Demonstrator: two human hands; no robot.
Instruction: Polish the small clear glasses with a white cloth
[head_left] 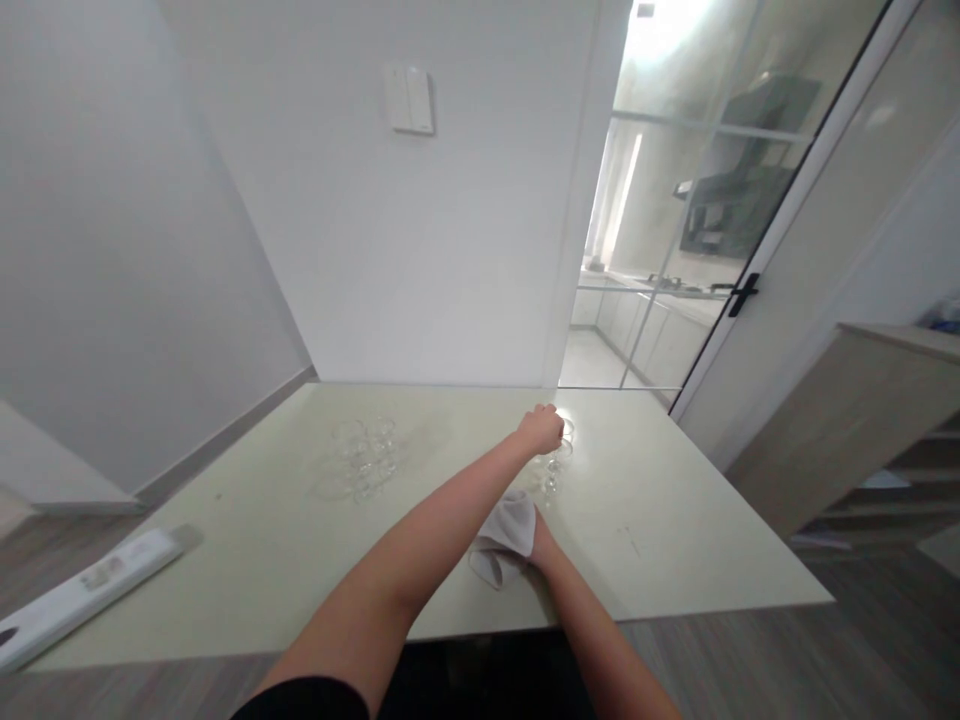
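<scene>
Stretched across toward the right, my left hand (541,430) has its fingers curled on a clear glass (568,432), though the hand partly hides the grip. Close below stand other clear glasses (553,470), partly behind my hand and arm. Nearer to me, my right hand (538,545) is closed on a light grey cloth (504,530), which covers most of its fingers. The cloth hangs in loose folds just under my left forearm. On the left half of the table, several more clear glasses (366,455) stand in a group.
The pale table (262,560) reaches a white wall (465,250) at its far edge. A white power strip (97,590) lies at the left edge. On the right are a glass door (637,230) with a black handle (744,292) and a wooden shelf unit (847,430).
</scene>
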